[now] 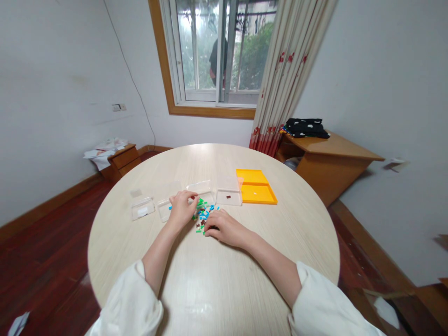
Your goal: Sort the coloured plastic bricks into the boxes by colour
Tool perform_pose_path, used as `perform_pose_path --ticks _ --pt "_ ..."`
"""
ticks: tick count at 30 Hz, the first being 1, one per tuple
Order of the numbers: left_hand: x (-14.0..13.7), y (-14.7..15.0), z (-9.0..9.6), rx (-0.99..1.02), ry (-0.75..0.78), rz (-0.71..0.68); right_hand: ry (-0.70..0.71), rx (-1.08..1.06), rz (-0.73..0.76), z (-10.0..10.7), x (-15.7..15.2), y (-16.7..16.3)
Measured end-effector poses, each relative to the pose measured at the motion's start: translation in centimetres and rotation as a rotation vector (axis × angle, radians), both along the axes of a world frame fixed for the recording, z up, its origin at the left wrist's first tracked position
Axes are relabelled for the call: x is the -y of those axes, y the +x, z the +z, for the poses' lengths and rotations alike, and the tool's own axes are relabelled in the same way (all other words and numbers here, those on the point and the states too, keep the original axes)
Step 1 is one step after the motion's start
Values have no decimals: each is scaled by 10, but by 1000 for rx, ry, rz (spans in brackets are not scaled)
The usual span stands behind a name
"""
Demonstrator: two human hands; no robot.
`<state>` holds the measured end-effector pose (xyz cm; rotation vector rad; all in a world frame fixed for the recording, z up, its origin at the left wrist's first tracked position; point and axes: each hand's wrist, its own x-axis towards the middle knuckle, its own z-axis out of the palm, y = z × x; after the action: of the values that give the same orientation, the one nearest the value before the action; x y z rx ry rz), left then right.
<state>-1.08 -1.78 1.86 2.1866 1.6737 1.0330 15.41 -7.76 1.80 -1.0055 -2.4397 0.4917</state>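
Observation:
A loose pile of small building bricks (204, 216) in blue, green, brown and white lies on the round table. My left hand (182, 208) reaches over the left side of the pile, thumb and fingers bent together beside some green bricks (200, 203). Whatever its fingertips pinch is too small to make out. At the pile's right edge my right hand (224, 227) rests low, its fingers curled toward the thumb. Something dark shows beneath those fingers, and I cannot tell if it is a brick or shadow.
Behind the pile stand open clear plastic boxes; the one at right (229, 202) holds a brown brick (228, 197). An open orange case (275, 201) with a small white piece lies beside it. A small clear box (133, 215) sits at left on the pale table (217, 289).

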Motion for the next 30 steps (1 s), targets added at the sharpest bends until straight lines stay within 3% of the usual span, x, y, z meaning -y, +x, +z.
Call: perform_pose_path --ticks 19,23,27,30 --pt "0 0 1 45 37 -33 71 8 -3 0 2 1" --pt "4 1 6 96 48 -134 131 -123 -141 1 0 2" --pt "12 5 14 122 25 -343 194 -240 -351 -1 -4 4" --pt "17 10 17 123 -22 -452 200 -284 -407 -2 -6 5"
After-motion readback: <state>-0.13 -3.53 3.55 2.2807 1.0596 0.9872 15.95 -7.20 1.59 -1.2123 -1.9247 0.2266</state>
